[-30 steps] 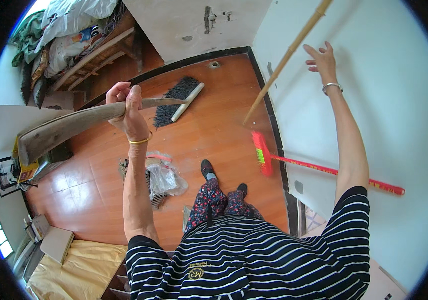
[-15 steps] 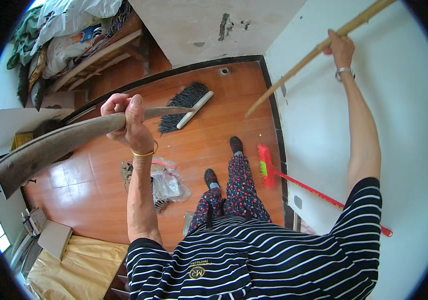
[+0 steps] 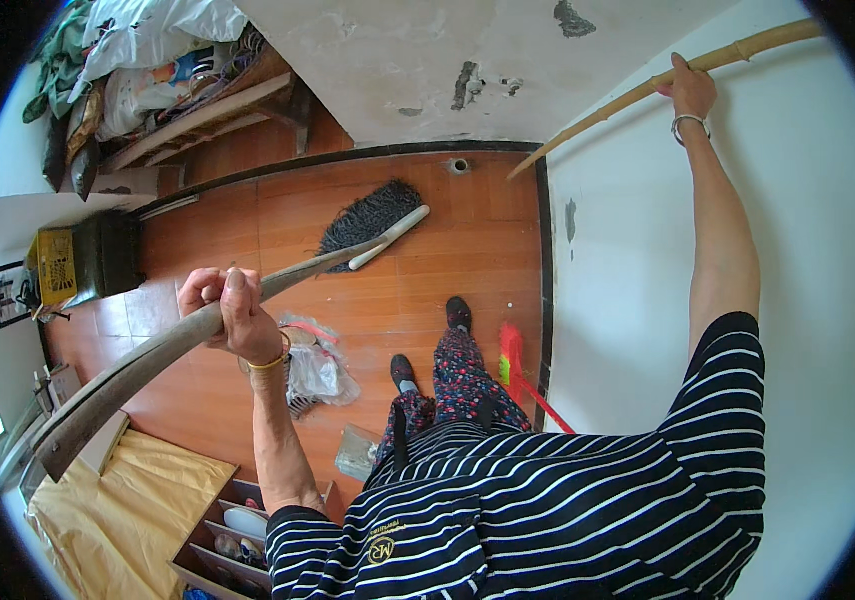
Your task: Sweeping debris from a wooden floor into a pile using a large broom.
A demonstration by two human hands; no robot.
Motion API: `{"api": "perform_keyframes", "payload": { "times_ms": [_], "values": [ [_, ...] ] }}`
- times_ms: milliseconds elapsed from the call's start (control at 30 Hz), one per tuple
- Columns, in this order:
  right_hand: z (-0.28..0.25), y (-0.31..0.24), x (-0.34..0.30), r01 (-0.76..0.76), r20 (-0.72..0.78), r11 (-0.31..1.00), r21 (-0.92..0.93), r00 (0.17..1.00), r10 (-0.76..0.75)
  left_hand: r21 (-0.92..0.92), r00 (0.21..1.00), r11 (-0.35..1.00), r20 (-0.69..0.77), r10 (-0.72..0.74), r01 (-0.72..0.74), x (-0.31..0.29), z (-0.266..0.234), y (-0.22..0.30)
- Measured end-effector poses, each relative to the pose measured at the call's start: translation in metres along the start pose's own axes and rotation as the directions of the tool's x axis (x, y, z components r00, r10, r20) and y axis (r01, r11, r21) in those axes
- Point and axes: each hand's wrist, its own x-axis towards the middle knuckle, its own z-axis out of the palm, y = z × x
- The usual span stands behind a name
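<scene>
Domestic room in a lived-in home: polished wooden floor [image 3: 248,230], cracked plaster wall [image 3: 428,60], bedding piled on a wooden bed frame [image 3: 198,110], broom [image 3: 373,215], shoe rack [image 3: 238,525].

Wooden floor [image 3: 248,240]: black brush head [image 3: 368,215] lies at 12 o'clock; crumpled plastic bag [image 3: 320,372] at centre; red-and-green broom [image 3: 514,362] at 3 o'clock, beside the wall base.
</scene>
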Motion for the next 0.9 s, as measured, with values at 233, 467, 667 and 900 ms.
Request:
{"api": "perform_keyframes", "payload": {
  "times_ms": [233, 467, 667, 900],
  "values": [
    [0.016, 0.033, 0.047, -0.005, 0.05, 0.998, -0.069, 0.999, 0.009, 0.046, 1.0, 0.999, -0.022, -0.001, 0.002, 0.004, 0.023, -0.009],
    [0.022, 0.038, 0.061, 0.069, -0.059, 0.918, -0.392, 0.993, -0.099, -0.068, 1.0, 0.998, -0.023, 0.01, -0.011, 0.01, 0.036, -0.018],
    [-0.005, -0.026, 0.03, 0.083, -0.116, 0.996, -0.031, 0.99, -0.086, -0.035, 0.998, 0.998, -0.022, -0.051, 0.05, 0.02, 0.051, -0.012],
    [-0.002, -0.032, 0.055, 0.137, 0.078, 0.99, 0.037, 0.987, -0.14, 0.071, 0.996, 0.994, -0.039, -0.076, 0.079, 0.01, 0.045, -0.017]
  ]
}}
